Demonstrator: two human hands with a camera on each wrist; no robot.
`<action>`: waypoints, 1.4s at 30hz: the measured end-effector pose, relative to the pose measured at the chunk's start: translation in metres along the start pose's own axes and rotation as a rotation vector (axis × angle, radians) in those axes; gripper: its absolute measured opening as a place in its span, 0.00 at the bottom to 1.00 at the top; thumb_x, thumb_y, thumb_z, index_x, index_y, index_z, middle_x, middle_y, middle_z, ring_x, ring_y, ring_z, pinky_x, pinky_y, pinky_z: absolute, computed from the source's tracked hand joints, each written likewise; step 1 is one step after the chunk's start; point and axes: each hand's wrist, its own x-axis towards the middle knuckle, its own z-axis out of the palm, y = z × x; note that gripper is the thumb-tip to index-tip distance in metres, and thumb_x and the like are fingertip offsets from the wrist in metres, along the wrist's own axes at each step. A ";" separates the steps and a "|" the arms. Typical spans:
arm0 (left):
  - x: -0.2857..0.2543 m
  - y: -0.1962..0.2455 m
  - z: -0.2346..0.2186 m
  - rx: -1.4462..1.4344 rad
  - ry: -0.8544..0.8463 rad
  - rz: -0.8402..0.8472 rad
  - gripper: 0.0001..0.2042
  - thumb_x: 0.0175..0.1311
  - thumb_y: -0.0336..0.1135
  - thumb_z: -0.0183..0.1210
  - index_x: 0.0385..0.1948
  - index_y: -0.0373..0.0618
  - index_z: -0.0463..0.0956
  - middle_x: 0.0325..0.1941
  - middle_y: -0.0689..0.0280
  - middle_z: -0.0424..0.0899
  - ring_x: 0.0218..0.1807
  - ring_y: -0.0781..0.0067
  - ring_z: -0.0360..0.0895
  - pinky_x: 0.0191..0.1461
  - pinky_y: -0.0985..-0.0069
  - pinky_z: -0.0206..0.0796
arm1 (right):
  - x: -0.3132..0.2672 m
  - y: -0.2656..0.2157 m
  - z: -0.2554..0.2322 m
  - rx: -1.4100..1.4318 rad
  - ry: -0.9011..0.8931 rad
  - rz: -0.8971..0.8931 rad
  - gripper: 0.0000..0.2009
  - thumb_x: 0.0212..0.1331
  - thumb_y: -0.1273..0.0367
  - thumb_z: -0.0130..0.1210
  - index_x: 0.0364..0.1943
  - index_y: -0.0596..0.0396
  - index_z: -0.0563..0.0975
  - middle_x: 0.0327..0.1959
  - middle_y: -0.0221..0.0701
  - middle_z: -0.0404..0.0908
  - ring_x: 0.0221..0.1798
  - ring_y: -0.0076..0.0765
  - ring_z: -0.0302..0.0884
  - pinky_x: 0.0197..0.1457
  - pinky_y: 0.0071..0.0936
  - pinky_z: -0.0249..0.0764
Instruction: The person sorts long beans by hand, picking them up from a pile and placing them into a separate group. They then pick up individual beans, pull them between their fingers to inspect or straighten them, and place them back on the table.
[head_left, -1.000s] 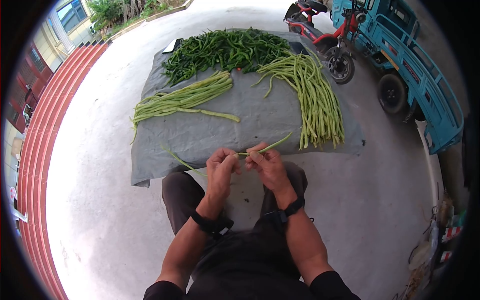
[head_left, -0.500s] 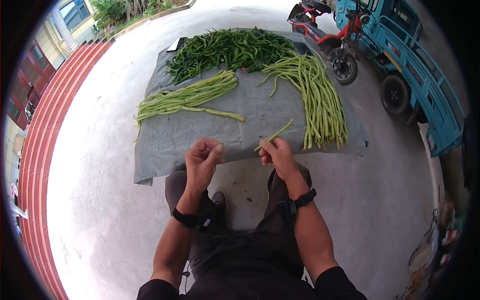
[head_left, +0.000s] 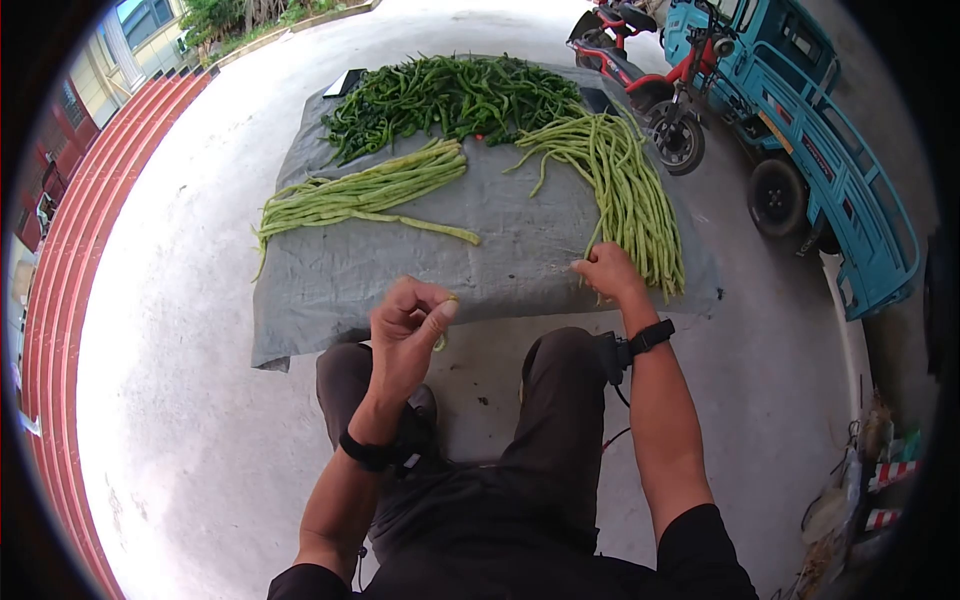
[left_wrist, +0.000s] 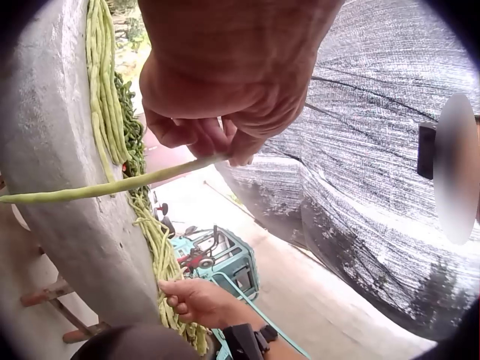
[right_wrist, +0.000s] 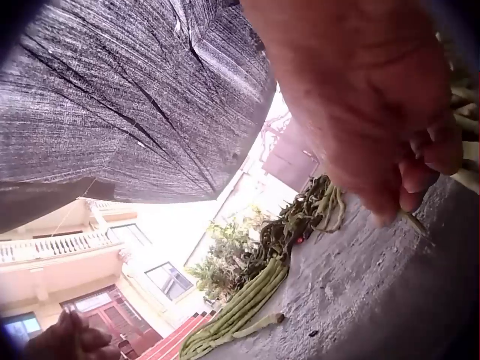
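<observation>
My left hand (head_left: pixel 405 335) is raised over the near edge of the cloth, thumb and forefinger pinching a long bean (left_wrist: pixel 112 186). In the left wrist view that bean stretches away to the left; in the head view the hand mostly hides it. My right hand (head_left: pixel 615 272) is at the near left side of the right-hand pile of long beans (head_left: pixel 640 190), fingers curled. A short bean piece (right_wrist: pixel 414 223) pokes out below its fingertips in the right wrist view, the rest hidden by the hand. Another bundle of long beans (head_left: pixel 370 190) lies on the left.
A grey cloth (head_left: pixel 420 270) covers the low work surface. Green chili peppers (head_left: pixel 450 95) are heaped along its far side. A red electric scooter (head_left: pixel 650 80) and a blue cargo tricycle (head_left: pixel 830 150) stand to the right; red steps (head_left: pixel 80 250) run along the left.
The hands have drawn apart after meeting over the bean, which is now in two parts. My right hand has carried its piece rightward to the pile; the left has moved slightly left.
</observation>
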 end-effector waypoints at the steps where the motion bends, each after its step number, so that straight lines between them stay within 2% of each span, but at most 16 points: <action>1: -0.001 0.000 0.001 0.015 0.000 0.011 0.03 0.73 0.27 0.67 0.40 0.44 0.82 0.40 0.75 0.82 0.36 0.89 0.71 0.40 0.83 0.64 | 0.004 0.003 -0.007 -0.057 -0.067 0.049 0.16 0.59 0.61 0.70 0.29 0.65 0.85 0.32 0.54 0.86 0.39 0.65 0.86 0.47 0.52 0.82; 6: -0.004 0.006 0.009 -0.003 -0.011 0.022 0.03 0.73 0.28 0.68 0.40 0.44 0.82 0.36 0.77 0.82 0.34 0.91 0.70 0.39 0.84 0.65 | -0.004 0.013 -0.009 -0.109 0.234 -0.076 0.18 0.56 0.62 0.72 0.26 0.66 0.82 0.31 0.54 0.86 0.40 0.67 0.86 0.48 0.54 0.81; 8: -0.006 0.009 0.010 -0.002 -0.007 -0.016 0.03 0.73 0.28 0.68 0.40 0.44 0.83 0.37 0.77 0.83 0.38 0.90 0.73 0.44 0.84 0.67 | -0.014 0.014 -0.004 -0.068 0.312 -0.104 0.14 0.54 0.66 0.73 0.32 0.63 0.80 0.34 0.51 0.86 0.44 0.63 0.85 0.49 0.52 0.79; 10: -0.008 0.006 0.006 0.035 -0.015 -0.070 0.03 0.74 0.28 0.68 0.41 0.44 0.83 0.40 0.77 0.85 0.42 0.90 0.75 0.47 0.84 0.68 | -0.020 0.010 -0.004 0.003 0.223 -0.171 0.13 0.57 0.68 0.71 0.36 0.62 0.80 0.33 0.47 0.85 0.43 0.61 0.84 0.47 0.50 0.78; 11: -0.009 0.005 0.007 0.044 -0.022 -0.079 0.03 0.74 0.29 0.68 0.41 0.44 0.83 0.40 0.77 0.84 0.41 0.90 0.75 0.46 0.84 0.69 | -0.018 0.013 0.006 0.153 0.189 -0.152 0.10 0.61 0.69 0.68 0.36 0.61 0.79 0.29 0.41 0.83 0.33 0.49 0.84 0.39 0.45 0.77; 12: -0.010 0.004 0.007 0.051 -0.048 -0.100 0.04 0.74 0.31 0.68 0.42 0.44 0.83 0.39 0.77 0.84 0.40 0.89 0.76 0.44 0.83 0.69 | -0.036 -0.018 -0.007 0.303 0.015 -0.083 0.07 0.63 0.71 0.65 0.39 0.59 0.80 0.28 0.33 0.81 0.26 0.31 0.80 0.29 0.36 0.74; 14: -0.011 0.013 0.010 0.130 -0.078 -0.109 0.04 0.74 0.32 0.68 0.42 0.44 0.83 0.39 0.76 0.84 0.39 0.89 0.76 0.42 0.81 0.70 | -0.069 -0.069 -0.019 0.557 -0.199 -0.092 0.07 0.64 0.72 0.64 0.41 0.58 0.79 0.29 0.28 0.81 0.24 0.21 0.75 0.24 0.28 0.70; 16: -0.013 0.015 0.012 0.097 -0.086 -0.109 0.05 0.74 0.31 0.68 0.42 0.43 0.82 0.38 0.74 0.84 0.39 0.88 0.78 0.42 0.80 0.71 | -0.095 -0.102 -0.021 0.753 -0.416 -0.194 0.10 0.63 0.71 0.65 0.44 0.59 0.79 0.30 0.25 0.81 0.26 0.19 0.76 0.28 0.25 0.72; 19: -0.017 0.012 0.013 0.010 -0.128 -0.104 0.05 0.74 0.31 0.67 0.42 0.41 0.81 0.38 0.73 0.85 0.40 0.86 0.80 0.43 0.79 0.72 | -0.129 -0.134 -0.020 0.769 -0.515 -0.300 0.11 0.62 0.70 0.67 0.45 0.58 0.80 0.30 0.24 0.81 0.30 0.17 0.77 0.33 0.23 0.73; 24: -0.023 0.004 0.019 0.021 -0.136 0.072 0.07 0.75 0.31 0.66 0.45 0.39 0.80 0.41 0.68 0.86 0.45 0.82 0.83 0.48 0.77 0.75 | -0.142 -0.139 0.007 0.698 -0.451 -0.380 0.10 0.62 0.68 0.69 0.40 0.56 0.78 0.29 0.22 0.79 0.33 0.15 0.74 0.35 0.21 0.69; 25: -0.026 0.007 0.017 -0.100 -0.177 -0.071 0.08 0.74 0.32 0.67 0.45 0.38 0.80 0.43 0.67 0.86 0.48 0.80 0.83 0.50 0.77 0.75 | -0.147 -0.145 0.007 0.728 -0.449 -0.368 0.10 0.63 0.68 0.69 0.39 0.55 0.78 0.28 0.22 0.78 0.32 0.15 0.74 0.34 0.21 0.69; 28: -0.029 0.004 0.015 -0.255 -0.212 -0.118 0.08 0.75 0.32 0.66 0.45 0.38 0.80 0.47 0.67 0.85 0.51 0.79 0.82 0.53 0.76 0.74 | -0.155 -0.149 0.012 0.754 -0.407 -0.357 0.09 0.66 0.69 0.67 0.36 0.54 0.76 0.27 0.21 0.76 0.30 0.15 0.73 0.32 0.21 0.67; 31: -0.031 -0.003 0.021 -0.288 -0.128 -0.017 0.09 0.78 0.35 0.63 0.47 0.39 0.79 0.50 0.66 0.85 0.54 0.79 0.81 0.55 0.73 0.73 | -0.160 -0.151 0.019 0.801 -0.355 -0.372 0.08 0.68 0.70 0.65 0.36 0.54 0.75 0.26 0.21 0.75 0.28 0.15 0.72 0.30 0.20 0.65; 34: -0.039 -0.004 0.016 -0.084 -0.145 0.024 0.12 0.81 0.40 0.59 0.49 0.39 0.77 0.52 0.65 0.84 0.56 0.79 0.80 0.58 0.71 0.72 | -0.167 -0.152 0.013 0.857 -0.338 -0.350 0.07 0.69 0.70 0.63 0.36 0.53 0.76 0.25 0.23 0.75 0.26 0.16 0.72 0.28 0.21 0.65; 38: -0.049 0.008 0.019 -0.039 -0.223 -0.072 0.14 0.82 0.43 0.55 0.50 0.40 0.75 0.43 0.64 0.85 0.47 0.73 0.83 0.51 0.68 0.74 | -0.171 -0.148 0.018 0.937 -0.251 -0.309 0.05 0.70 0.71 0.60 0.37 0.55 0.75 0.24 0.25 0.74 0.24 0.18 0.71 0.26 0.22 0.66; 42: -0.045 0.006 0.017 0.212 -0.183 0.078 0.10 0.74 0.39 0.61 0.43 0.41 0.78 0.40 0.60 0.86 0.40 0.63 0.86 0.46 0.65 0.75 | -0.177 -0.142 0.011 0.829 -0.204 -0.298 0.05 0.72 0.71 0.57 0.37 0.54 0.74 0.28 0.26 0.73 0.30 0.19 0.71 0.32 0.23 0.67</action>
